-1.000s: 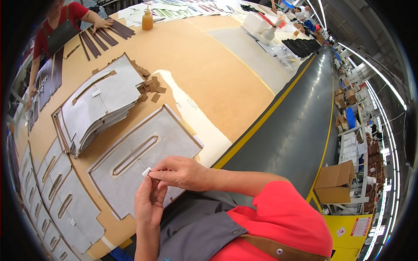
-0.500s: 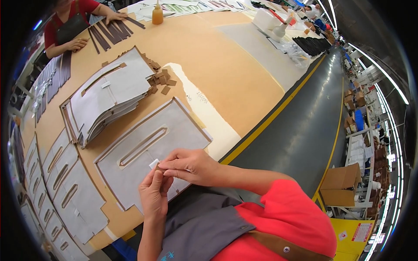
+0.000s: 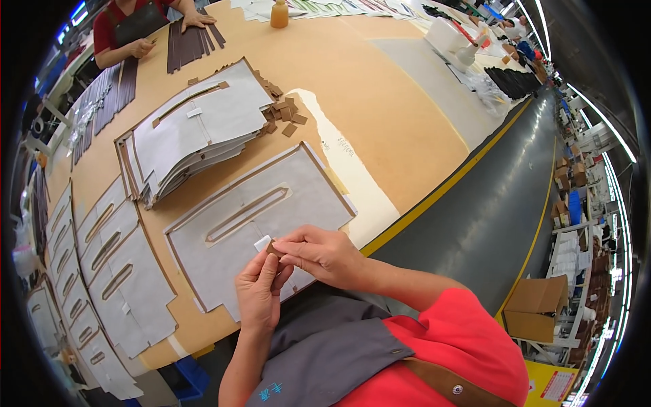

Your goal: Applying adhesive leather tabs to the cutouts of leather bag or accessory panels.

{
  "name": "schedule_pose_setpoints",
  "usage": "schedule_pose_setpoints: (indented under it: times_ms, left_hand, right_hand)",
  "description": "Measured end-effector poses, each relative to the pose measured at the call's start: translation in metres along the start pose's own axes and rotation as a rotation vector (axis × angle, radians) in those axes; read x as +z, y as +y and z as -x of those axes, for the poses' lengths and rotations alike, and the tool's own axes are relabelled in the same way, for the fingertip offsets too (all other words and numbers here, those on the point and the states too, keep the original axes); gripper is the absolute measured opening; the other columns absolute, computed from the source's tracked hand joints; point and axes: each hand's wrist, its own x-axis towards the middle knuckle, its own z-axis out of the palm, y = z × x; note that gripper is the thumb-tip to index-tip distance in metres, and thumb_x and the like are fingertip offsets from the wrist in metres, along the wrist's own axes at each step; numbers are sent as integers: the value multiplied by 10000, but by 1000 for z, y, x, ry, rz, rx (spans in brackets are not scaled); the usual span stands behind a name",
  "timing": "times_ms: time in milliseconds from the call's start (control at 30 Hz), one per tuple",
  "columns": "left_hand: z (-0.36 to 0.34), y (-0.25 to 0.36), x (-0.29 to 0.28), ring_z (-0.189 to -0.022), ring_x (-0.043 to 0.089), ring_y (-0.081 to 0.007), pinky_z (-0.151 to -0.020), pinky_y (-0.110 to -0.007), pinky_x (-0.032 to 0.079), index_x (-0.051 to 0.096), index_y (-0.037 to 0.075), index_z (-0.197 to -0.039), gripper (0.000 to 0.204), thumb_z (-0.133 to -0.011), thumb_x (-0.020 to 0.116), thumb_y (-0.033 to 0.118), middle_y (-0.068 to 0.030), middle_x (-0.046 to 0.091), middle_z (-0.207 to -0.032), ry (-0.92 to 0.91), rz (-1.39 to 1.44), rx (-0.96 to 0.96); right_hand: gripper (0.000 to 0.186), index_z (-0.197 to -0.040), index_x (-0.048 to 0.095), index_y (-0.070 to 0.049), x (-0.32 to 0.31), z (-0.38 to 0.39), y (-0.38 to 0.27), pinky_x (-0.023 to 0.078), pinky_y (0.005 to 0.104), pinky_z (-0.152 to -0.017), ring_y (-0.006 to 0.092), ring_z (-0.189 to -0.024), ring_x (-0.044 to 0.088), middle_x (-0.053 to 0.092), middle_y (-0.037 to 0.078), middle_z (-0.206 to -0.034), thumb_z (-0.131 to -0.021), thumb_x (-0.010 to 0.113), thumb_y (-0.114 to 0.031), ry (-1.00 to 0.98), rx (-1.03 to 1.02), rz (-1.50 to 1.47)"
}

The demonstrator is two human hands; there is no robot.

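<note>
My left hand (image 3: 260, 288) and my right hand (image 3: 327, 258) meet at the fingertips, pinching a small brown piece (image 3: 274, 249) between them. Most of it is covered by my fingers. Just beyond my fingertips a white tab (image 3: 262, 242) shows above a light grey panel (image 3: 196, 261). This panel lies flat on the table, with brown edges and a long brown-framed slot. Behind it rises a stack of similar panels (image 3: 227, 121), with loose small brown pieces (image 3: 288, 114) heaped along its right side.
More slotted panels (image 3: 139, 308) overlap at the left of the tan table (image 3: 380, 88). Across it, a person in red handles dark strips (image 3: 190, 49) near an amber bottle (image 3: 279, 15). A grey aisle (image 3: 478, 176) runs along the right, with a cardboard box (image 3: 536, 308) on shelving.
The whole view has shifted, placing the table further right and slightly higher. My hands keep their pinch on the brown piece. Across the table, the fanned strips are now drawn closer together.
</note>
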Motion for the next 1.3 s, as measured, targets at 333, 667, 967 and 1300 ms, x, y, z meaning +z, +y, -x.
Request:
schedule_pose_setpoints:
  times_ms: [333, 667, 967, 1300]
  left_hand:
    - [-2, -1, -4, -1001, 695, -154, -869, -259, 603, 608, -15, -1290, 309, -997, 590, 80, -95, 695, -1128, -8, 8, -36]
    - [-3, 2, -5, -999, 694, -149, -869, -257, 598, 606, -20, -1292, 306, -1008, 563, 84, -95, 697, -1125, -7, 22, -65]
    - [-1, 5, 0, -951, 696, -139, -828, -257, 593, 627, -40, -1247, 299, -992, 598, 114, -91, 704, -1093, 82, 27, -106]
    - [-1, 10, 6, -984, 691, -149, -874, -262, 589, 624, -52, -1256, 314, -999, 605, 127, -117, 695, -1112, -7, 68, -113]
  right_hand:
    - [310, -1189, 700, -73, 6, 2, 6, 585, 302, -733, 220, -877, 696, 677, 101, -1056, -881, 714, -44, 20, 27, 5]
    - [322, -1199, 696, -66, 10, 3, 10, 581, 297, -723, 213, -865, 695, 672, 104, -1069, -879, 712, -34, 43, 19, 7]
    - [304, -1209, 670, -50, 15, 6, 4, 573, 321, -714, 248, -849, 690, 671, 108, -1020, -909, 682, -100, 64, 25, 11]
    - [318, -1202, 696, -30, 6, 3, 2, 573, 284, -744, 192, -886, 688, 677, 108, -1053, -885, 701, -12, 47, 121, -109]
